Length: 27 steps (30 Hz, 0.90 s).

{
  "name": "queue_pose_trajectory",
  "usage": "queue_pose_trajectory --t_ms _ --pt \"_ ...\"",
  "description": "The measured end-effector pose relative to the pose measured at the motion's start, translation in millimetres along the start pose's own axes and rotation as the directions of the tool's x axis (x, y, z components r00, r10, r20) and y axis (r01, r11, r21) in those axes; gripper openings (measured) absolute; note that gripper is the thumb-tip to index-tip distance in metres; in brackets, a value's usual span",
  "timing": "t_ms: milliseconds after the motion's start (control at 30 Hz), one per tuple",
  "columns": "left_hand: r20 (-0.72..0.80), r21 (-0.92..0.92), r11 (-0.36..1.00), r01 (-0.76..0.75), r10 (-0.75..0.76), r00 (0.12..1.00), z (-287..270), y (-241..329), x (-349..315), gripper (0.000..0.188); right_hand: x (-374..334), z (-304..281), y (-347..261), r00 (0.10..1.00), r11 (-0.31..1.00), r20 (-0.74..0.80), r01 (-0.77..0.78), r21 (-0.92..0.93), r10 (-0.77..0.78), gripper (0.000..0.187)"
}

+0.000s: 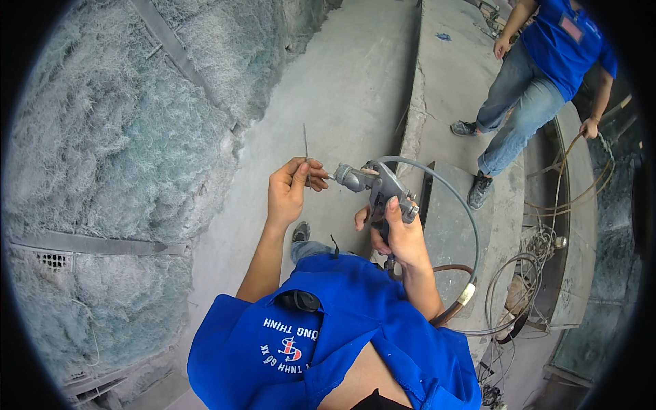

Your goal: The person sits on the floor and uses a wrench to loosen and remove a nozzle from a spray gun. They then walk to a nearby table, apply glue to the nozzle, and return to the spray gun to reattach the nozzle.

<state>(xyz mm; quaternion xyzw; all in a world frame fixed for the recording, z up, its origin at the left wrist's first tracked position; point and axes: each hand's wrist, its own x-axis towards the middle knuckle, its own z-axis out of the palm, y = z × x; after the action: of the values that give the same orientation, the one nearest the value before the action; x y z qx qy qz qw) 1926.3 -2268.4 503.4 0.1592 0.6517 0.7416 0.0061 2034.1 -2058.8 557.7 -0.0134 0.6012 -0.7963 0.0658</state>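
Note:
My right hand (404, 238) grips a grey metal spray gun (388, 188) by its handle, thumb raised along the back of its body. The gun's nozzle end points left, toward my other hand. Between thumb and fingers, my left hand (292, 183) pinches a thin dark rod (305, 139), held nearly upright close beside the nozzle. Whether the rod touches the nozzle I cannot tell. A grey hose (467, 205) loops from the gun out to the right and back down, where a pale band (467, 294) wraps it. The fingers around the handle are partly hidden.
Fibrous, dust-coated filter matting (123, 137) in metal framing (89, 242) lines the left. On the right runs a raised concrete ledge (447, 89). Another person (540, 75) in a blue shirt stands there holding a brown hose (562, 160). Tangled hoses (523, 273) lie at the lower right.

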Motion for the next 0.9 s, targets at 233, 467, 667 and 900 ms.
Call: queue_pose_trajectory --t_ms 233,467,667,900 --pt "0.061 0.022 1.0 -0.005 0.003 0.998 1.6 3.5 -1.1 0.035 -3.3 1.1 -0.7 1.0 0.994 -0.029 0.007 0.109 -0.004 0.062" --pt "0.068 -0.02 1.0 -0.016 0.017 0.998 3.3 5.1 -1.8 0.037 -5.8 1.0 -1.7 1.0 0.992 -0.02 0.016 0.123 -0.014 0.062" --pt "0.076 -0.032 0.999 -0.016 0.018 0.997 4.0 6.6 -1.7 0.037 -5.7 3.8 -4.0 0.999 0.999 -0.033 0.045 0.03 -0.044 0.063" --pt "0.055 -0.058 0.998 -0.001 0.004 0.999 2.3 4.0 -3.2 0.033 -5.4 7.5 -3.3 0.999 0.997 -0.045 0.02 0.073 -0.017 0.062"
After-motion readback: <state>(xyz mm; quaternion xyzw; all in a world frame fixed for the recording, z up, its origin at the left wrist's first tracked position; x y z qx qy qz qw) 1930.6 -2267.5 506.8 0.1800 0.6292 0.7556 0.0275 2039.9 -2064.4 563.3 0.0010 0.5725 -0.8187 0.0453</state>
